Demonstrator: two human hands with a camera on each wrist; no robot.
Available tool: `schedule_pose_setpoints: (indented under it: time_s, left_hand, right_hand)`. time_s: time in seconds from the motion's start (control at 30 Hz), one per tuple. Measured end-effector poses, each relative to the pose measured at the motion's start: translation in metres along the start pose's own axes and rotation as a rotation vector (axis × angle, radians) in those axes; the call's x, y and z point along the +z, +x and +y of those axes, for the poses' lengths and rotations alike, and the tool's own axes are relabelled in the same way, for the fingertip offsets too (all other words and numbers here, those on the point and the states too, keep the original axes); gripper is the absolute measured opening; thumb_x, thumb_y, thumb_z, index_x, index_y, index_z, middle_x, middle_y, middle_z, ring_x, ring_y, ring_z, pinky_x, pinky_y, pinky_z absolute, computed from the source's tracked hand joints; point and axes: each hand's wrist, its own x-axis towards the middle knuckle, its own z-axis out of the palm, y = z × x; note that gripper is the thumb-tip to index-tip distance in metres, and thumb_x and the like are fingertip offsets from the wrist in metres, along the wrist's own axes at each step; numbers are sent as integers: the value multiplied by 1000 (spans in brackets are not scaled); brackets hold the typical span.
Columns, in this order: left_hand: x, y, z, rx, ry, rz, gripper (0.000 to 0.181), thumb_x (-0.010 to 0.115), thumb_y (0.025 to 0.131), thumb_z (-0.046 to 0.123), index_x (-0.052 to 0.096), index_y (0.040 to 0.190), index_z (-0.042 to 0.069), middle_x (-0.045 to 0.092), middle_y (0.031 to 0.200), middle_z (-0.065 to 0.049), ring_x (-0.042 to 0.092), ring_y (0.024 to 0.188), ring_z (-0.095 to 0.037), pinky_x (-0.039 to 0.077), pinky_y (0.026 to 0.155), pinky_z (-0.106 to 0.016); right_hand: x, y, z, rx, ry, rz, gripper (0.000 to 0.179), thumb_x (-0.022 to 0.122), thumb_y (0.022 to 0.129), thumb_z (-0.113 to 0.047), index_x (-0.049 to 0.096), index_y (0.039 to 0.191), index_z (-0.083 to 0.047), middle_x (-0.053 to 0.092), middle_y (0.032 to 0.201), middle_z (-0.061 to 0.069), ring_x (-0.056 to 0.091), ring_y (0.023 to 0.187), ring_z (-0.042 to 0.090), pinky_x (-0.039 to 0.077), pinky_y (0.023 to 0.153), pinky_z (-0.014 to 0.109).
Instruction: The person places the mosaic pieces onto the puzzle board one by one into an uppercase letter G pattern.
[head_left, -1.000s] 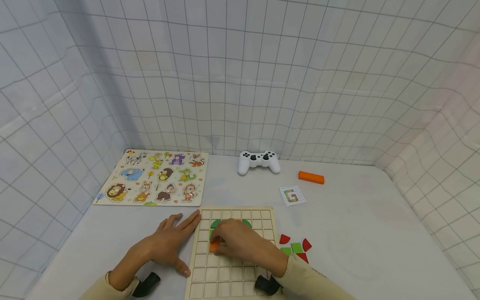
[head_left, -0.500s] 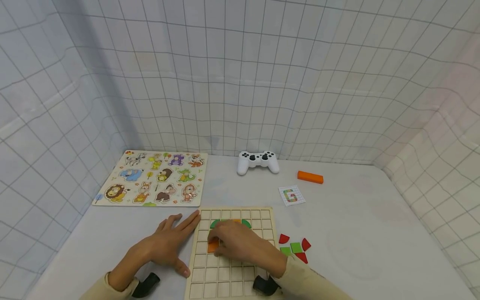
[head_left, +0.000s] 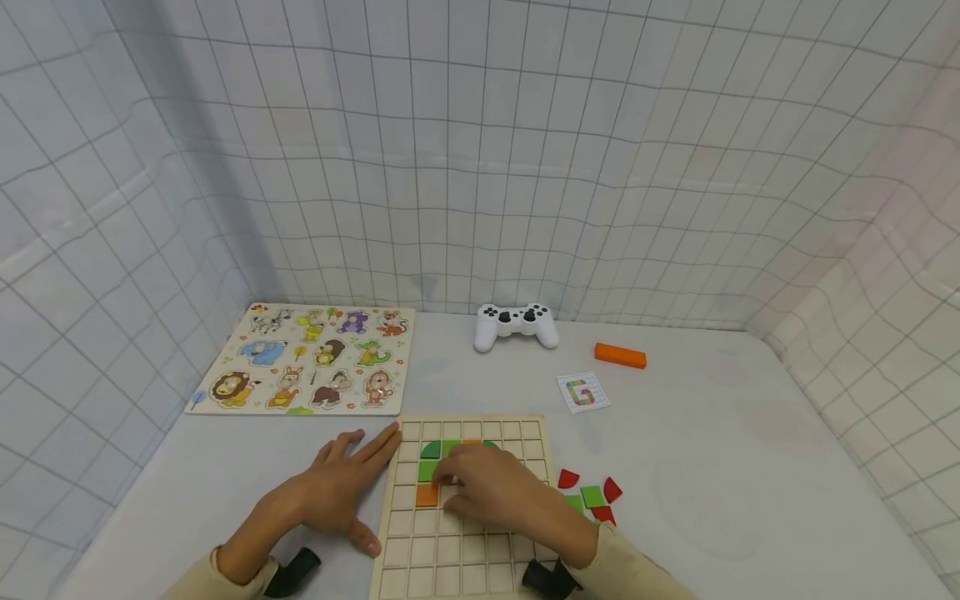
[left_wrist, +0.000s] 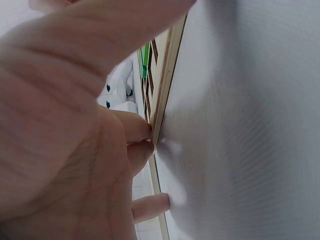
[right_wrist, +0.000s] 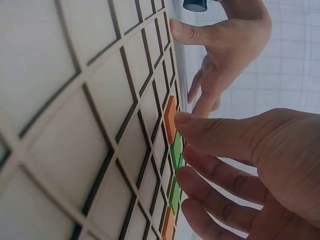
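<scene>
A wooden grid board lies in front of me. My left hand rests spread on the table, its fingertips and thumb right at the board's left edge. My right hand hovers over the board with loosely bent fingers, nothing seen between them. Just left of its fingertips, an orange square tile sits in a cell. Above that come a green square tile and a dark green quarter-round. Further tiles in the upper row are partly hidden by the right hand. In the right wrist view the thumb overlaps the orange tile.
Red quarter-rounds and green squares lie loose right of the board. Behind them are a small pattern card, an orange block and a white game controller. An animal puzzle board lies back left.
My right hand has come off the orange square tile and shifted slightly right, so that tile and the green one above it show more. The left hand stays put.
</scene>
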Motion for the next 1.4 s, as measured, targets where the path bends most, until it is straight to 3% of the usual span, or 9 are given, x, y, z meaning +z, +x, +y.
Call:
schedule_pose_setpoints:
  time_s: [0.6,0.83,1.1,1.23,1.4]
  left_hand:
    - [-2,0,0,5,5,-9,137,91,56,56,17,161,8,11,169,-12,16,143,-56,16,109,-76]
    - [-3,0,0,22,14,-12,136,90,57,59,18,160,6,12,168,-14,17,143,-56,17,109,-76]
    - [-2,-2,1,15,12,-3,142,92,52,60,18,160,6,14,168,-13,17,142,-56,17,109,-75]
    - [-1,-2,1,-21,0,-11,144,94,49,58,18,161,8,14,168,-11,16,144,-55,17,111,-75]
    - [-1,-1,1,-24,-10,-12,144,94,48,56,18,161,9,14,169,-10,15,144,-54,16,111,-75]
  right_hand:
    - [-19,-53,41,103,123,66,23,78,87,-21,74,109,-17,69,102,-8,63,91,9,51,77,25]
    - [-24,-81,72,203,235,93,25,80,86,-20,74,109,-14,70,100,-7,61,90,11,52,75,26]
    - [-32,-116,103,292,239,99,28,82,84,-24,73,110,-16,69,102,-10,61,93,12,55,81,30]
    - [-33,-126,112,293,225,96,29,82,83,-26,73,109,-15,69,102,-10,61,91,10,56,82,30]
    - [-32,-132,117,292,211,78,30,83,83,-28,74,108,-16,69,100,-11,59,87,7,55,82,29]
